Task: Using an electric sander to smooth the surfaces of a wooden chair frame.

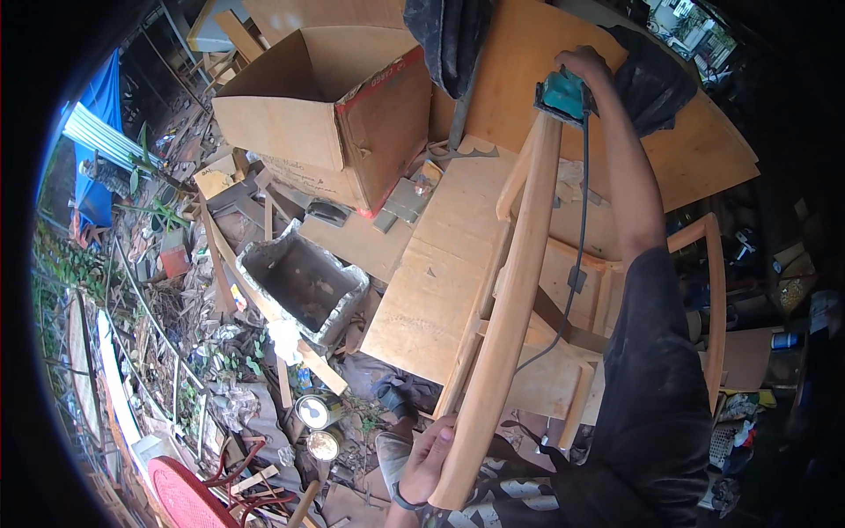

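Note:
A long curved wooden rail [515, 299] runs from near my body up toward the far end of a wooden chair frame [563, 352]. My left hand [429, 462] grips the near end of the rail. My right hand [588, 70] is stretched out and closed on a teal electric sander [562, 95] that rests on the far end of the rail. The sander's grey cord [581, 220] hangs down along my right arm. A pale plywood board [440, 273] lies under the frame.
An open cardboard box [326, 114] stands at the back left, a grey concrete trough [304, 282] in front of it. Two tins [315, 412] sit among rubble on the ground. A large plywood sheet [704, 150] lies behind. A red chair [189, 497] is at lower left.

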### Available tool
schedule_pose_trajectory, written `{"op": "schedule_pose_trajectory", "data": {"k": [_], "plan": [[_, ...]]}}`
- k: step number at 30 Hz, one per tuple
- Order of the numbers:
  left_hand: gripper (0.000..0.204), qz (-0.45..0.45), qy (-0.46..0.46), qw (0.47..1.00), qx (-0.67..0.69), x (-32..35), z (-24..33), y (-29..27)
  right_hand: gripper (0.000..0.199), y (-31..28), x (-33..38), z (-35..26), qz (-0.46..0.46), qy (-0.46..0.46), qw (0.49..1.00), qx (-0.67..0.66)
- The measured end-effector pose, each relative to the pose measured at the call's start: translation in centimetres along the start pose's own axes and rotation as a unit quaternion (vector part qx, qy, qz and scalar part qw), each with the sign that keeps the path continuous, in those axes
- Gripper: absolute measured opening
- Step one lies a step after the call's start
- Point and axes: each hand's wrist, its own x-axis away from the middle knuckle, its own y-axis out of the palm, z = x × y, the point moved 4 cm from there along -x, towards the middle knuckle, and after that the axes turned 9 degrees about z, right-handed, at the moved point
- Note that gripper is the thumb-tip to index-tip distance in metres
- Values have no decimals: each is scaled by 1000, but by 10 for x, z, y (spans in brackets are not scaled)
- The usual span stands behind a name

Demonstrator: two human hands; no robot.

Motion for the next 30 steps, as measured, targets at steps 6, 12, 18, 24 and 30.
{"op": "schedule_pose_trajectory", "data": {"k": [6,12,18,24,30], "plan": [[44,-12,-20,1000,20,-3,-2,1,54,-5,-18,2,-18,3,1000,15],[43,-5,22,1000,2,-3,0,0,55,2,-8,2,-17,-10,1000,16],[45,-36,51,998,-15,-8,4,2,50,-1,-52,35,-22,17,999,17],[45,-12,41,999,-4,-6,0,2,45,5,4,13,-12,-64,998,-20],[45,-32,16,999,-19,-7,6,4,52,-16,-11,4,14,4,999,45]]}}
